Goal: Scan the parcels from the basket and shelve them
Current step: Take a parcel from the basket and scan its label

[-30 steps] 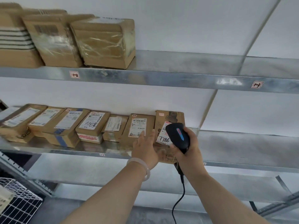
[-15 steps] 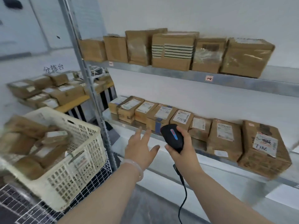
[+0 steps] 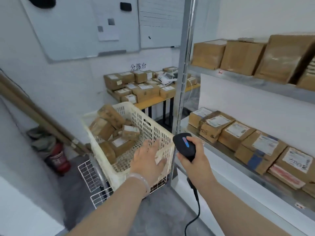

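A cream plastic basket (image 3: 154, 133) sits on a wire cart at centre left, holding several brown cardboard parcels (image 3: 109, 126). My left hand (image 3: 148, 159) hovers over the basket's near right corner, fingers spread and empty. My right hand (image 3: 194, 157) grips a black corded barcode scanner (image 3: 185, 146) just right of the basket. To the right, a metal shelf (image 3: 219, 154) carries a row of labelled parcels (image 3: 238, 132), and larger boxes (image 3: 242, 55) stand on the shelf above.
The shelf's steel upright (image 3: 181, 82) rises between basket and shelves. A sorting table (image 3: 153, 99) piled with parcels stands behind. A red fire extinguisher (image 3: 58, 159) sits on the floor at left, beside a leaning brown pole. Whiteboards hang on the wall.
The view has swung left from the shelf to the basket. My left hand let go of the shelved parcel and moved over the basket. The scanner stays in my right hand.
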`<control>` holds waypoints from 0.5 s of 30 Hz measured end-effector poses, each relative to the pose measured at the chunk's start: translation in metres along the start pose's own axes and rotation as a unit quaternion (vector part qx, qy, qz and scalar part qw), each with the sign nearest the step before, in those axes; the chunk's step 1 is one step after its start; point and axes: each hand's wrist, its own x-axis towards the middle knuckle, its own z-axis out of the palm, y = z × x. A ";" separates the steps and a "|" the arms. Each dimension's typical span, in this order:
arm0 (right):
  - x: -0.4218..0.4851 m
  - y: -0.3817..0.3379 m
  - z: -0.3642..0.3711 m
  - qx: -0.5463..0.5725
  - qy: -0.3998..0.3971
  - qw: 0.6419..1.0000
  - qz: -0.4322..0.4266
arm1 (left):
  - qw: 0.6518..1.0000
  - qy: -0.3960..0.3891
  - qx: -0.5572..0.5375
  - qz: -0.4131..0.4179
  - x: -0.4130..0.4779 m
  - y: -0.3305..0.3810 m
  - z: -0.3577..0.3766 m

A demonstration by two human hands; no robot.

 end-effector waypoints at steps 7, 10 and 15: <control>0.088 0.029 0.050 0.018 -0.053 0.998 0.002 | 0.997 -0.003 0.010 -0.083 0.073 -0.043 0.003; 0.129 0.036 0.068 0.011 -0.074 0.997 -0.007 | 0.993 0.000 0.009 -0.118 0.105 -0.057 0.000; 0.175 0.053 0.104 0.010 -0.110 0.994 -0.002 | 0.986 -0.023 -0.001 -0.163 0.145 -0.090 0.002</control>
